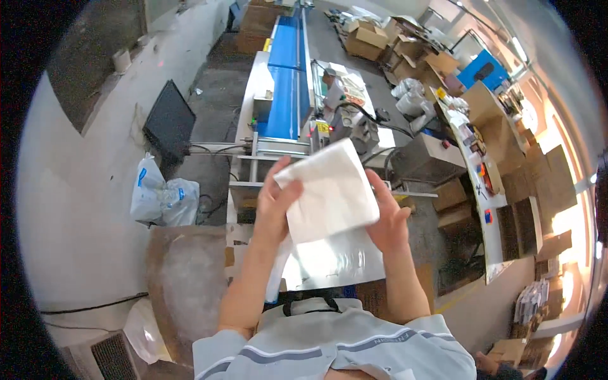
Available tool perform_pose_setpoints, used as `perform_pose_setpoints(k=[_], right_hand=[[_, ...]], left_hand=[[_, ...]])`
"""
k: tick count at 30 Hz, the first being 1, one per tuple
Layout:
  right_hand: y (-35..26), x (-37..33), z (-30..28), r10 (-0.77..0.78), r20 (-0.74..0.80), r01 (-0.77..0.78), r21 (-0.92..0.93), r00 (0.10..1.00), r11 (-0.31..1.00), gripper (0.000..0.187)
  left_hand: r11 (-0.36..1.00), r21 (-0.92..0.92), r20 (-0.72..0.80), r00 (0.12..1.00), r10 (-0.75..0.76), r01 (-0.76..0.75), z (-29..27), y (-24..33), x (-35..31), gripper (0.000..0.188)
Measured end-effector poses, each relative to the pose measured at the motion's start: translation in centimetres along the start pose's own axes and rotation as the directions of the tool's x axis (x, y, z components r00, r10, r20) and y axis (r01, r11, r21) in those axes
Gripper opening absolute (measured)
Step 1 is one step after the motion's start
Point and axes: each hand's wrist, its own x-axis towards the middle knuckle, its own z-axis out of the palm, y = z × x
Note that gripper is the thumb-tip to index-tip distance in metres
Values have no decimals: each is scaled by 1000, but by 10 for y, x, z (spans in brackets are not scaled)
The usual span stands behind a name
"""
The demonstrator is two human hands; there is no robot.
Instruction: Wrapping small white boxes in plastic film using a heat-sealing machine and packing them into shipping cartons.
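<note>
A flat white square stack (329,193), like folded tissue or napkins, is held tilted in front of my chest. My left hand (277,199) grips its left edge, with the thumb over the top face and the other fingers at the side and behind. Along the right edge is my right hand (387,218), its fingers stretched and its thumb apart from the stack. Whether its palm presses on that edge is hard to tell. Below the stack lies a shiny silvery-white sheet or work surface (342,259), partly covered by it.
Ahead runs a blue conveyor belt (282,95) with a metal frame. A co-worker (332,92) is at its right side. White plastic bags (164,193) stand at the left by the wall. Cardboard boxes (367,39) and a long cluttered table (478,171) fill the right.
</note>
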Motion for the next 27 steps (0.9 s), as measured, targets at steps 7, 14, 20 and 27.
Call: perform_pose_setpoints(k=[7,14,20,27], right_hand=[[27,94,57,-232,-193,215,-107,953,971,98],[-11,218,62,-181,-61,179,-42,982,983,68],[-13,401,20,-223,-247,242,49,943,969,55],[117,603,-121,-103,-460,201,169,882,965,53]], left_hand=[[852,420,-77,923,377,-313,16,49,46,75],[813,397,-36,878,478,-426,26,91,123,83],[-32,994,108,874,474,-106,-53,24,98,73],[-375,924,213,910,354,-71,-89,-13,99,60]])
